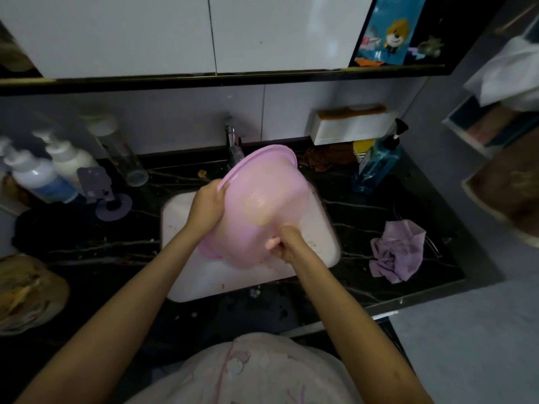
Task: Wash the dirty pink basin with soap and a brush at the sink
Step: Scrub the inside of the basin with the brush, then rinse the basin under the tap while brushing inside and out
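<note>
Our right hand [289,245] touches the tilted basin [262,196] at its near side, fingers curled; holding what, we cannot tell. Our left hand [207,206] grips its left rim over the sink [179,228].

Domestic bathroom, wash-stand corner. Grounds: a white sink [180,217] sunk into a black, white-veined stone desk [379,211], with a chrome tap [232,141] at its back edge. Pump bottles [38,173] are grouped at the left and a blue bottle [376,167] stands at the right (labels unreadable). White-doored wall cabinet [131,33] overhead, tiled wall [186,118] behind, crumpled lilac cloth [396,252] on the desk.
</note>
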Available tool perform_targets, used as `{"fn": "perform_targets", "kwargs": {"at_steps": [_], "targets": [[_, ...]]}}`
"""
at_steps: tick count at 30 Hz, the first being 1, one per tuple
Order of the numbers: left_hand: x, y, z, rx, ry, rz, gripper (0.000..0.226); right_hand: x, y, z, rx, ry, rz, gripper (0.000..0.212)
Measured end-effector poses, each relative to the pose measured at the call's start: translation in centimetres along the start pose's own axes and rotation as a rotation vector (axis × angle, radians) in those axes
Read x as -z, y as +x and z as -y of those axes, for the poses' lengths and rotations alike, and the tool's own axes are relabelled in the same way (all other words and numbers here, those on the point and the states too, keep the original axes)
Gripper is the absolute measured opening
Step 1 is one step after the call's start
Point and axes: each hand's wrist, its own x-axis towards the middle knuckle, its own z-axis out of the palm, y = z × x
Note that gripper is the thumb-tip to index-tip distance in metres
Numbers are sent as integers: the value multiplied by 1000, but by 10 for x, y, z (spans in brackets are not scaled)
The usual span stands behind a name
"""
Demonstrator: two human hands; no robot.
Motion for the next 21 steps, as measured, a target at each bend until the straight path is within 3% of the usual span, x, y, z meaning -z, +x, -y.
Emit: {"fn": "perform_targets", "kwargs": {"at_steps": [3, 5, 7, 9, 11, 14, 19, 21], "targets": [[1, 4, 0, 11, -10, 5, 31, 9, -6, -15, -160, 19, 196, 34], [6, 8, 1, 18, -32, 13, 31, 27, -10, -5, -236, 163, 390, 29], [7, 11, 1, 31, -72, 31, 28, 54, -19, 16, -297, 346, 610, 10], [10, 11, 3, 49, -108, 54, 22, 76, -34, 34, -258, 443, 695, 15], [13, 9, 2, 62, -158, 108, 12, 90, -45, 47, -143, 445, 564, 11], [17, 1, -7, 39, -147, 267, 28, 104, -48, 53, 32, 411, 326, 18], [10, -22, -29, -55, -146, 421, 22, 115, -51, 47, 298, 252, 117, 14], [14, -31, -32, -211, -10, 446, 26, 120, -52, 46, 399, 218, 85, 14]]}}
